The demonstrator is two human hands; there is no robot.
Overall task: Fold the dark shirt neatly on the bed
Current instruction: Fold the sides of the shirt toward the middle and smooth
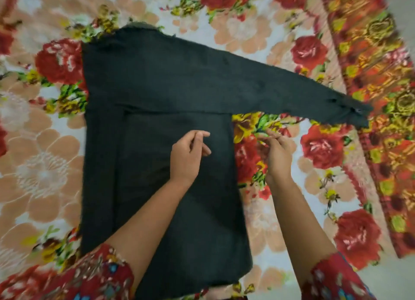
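Dark shirt (157,86) judging limp, light. Outstretched sleeve (280,84) awaiting fold; advising grip at cuff (357,115). Left hand (188,156), right hand (278,151) hovering, fingers loosely curled, empty.

- The left sleeve (89,277) is red with a small multicoloured floral print.
- The right sleeve (336,279) has the same print.
- The forearms, left hand (186,158) and right hand (278,156) are bare.

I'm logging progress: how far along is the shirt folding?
Done: the shirt lies flat on the bed, its left side apparently folded inward along a straight crease. In hand: nothing; the left hand hovers over the body and the right hand beside the right edge, neither gripping. Left: the right sleeve lies stretched out, and the body is not yet folded up.
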